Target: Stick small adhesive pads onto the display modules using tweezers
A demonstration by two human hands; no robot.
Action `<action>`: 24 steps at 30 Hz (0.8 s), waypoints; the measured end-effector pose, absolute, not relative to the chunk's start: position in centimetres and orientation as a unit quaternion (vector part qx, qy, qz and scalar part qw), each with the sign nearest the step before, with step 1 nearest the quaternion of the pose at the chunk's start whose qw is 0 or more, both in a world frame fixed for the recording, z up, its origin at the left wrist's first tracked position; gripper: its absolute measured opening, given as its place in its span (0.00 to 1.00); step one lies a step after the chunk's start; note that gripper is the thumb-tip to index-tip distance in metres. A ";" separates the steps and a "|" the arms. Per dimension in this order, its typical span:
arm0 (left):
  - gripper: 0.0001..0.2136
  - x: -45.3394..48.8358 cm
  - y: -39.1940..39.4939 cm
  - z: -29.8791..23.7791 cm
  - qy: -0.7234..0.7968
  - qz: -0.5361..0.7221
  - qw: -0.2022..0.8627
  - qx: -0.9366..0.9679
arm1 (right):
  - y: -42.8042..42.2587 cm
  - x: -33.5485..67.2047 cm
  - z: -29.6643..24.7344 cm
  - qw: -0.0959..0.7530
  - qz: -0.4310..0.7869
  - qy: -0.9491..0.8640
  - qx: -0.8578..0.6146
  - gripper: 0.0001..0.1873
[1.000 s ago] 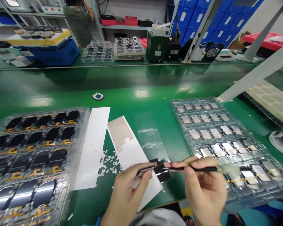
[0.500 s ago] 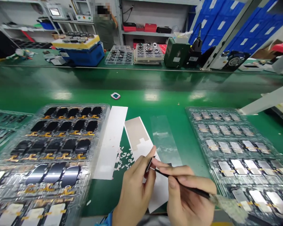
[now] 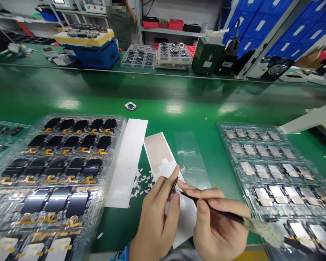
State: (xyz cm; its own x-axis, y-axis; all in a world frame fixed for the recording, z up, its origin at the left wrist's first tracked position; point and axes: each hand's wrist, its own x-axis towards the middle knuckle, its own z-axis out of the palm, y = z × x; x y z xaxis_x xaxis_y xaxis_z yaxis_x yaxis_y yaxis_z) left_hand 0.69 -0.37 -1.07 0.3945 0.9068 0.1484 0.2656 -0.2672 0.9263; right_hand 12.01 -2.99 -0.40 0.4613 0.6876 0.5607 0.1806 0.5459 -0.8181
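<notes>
My left hand (image 3: 156,221) pinches a small dark screen part (image 3: 174,185) between thumb and fingers, low in the middle of the view. My right hand (image 3: 217,226) grips black tweezers (image 3: 212,210) whose tip touches that part. The tweezers' rear end is wrapped in whitish tape. Both hands hover over a white backing sheet (image 3: 163,159) with a tan patch. Small white peeled scraps (image 3: 142,181) lie beside it.
A clear tray of dark screen parts (image 3: 57,163) lies on the left, a clear tray of silvery parts (image 3: 277,170) on the right. A white strip (image 3: 127,159) and clear film (image 3: 191,159) lie between. A small pink-rimmed part (image 3: 130,106) sits further back. A person stands behind the far bench.
The tweezers went from level to pointing up-left at the part, and both hands came closer together. The view has swung left, showing more of the left tray.
</notes>
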 end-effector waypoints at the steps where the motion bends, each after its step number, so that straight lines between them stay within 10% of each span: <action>1: 0.23 0.7 -0.3 -1.1 0.412 0.362 0.443 0.709 | -3.0 12.0 -0.4 0.728 0.171 -0.489 -0.449 0.09; 24: 0.23 0.7 -0.3 -1.6 0.412 0.355 0.444 0.712 | -2.7 11.8 -0.6 0.737 0.164 -0.481 -0.445 0.12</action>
State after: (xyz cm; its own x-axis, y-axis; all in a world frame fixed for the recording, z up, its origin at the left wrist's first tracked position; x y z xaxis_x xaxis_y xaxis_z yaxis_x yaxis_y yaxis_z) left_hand 0.70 -0.29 -1.57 0.4098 0.9014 0.1397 0.2712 -0.2666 0.9248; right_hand 11.81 -2.73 -0.63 0.4830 0.6704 0.5633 0.1854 0.5504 -0.8141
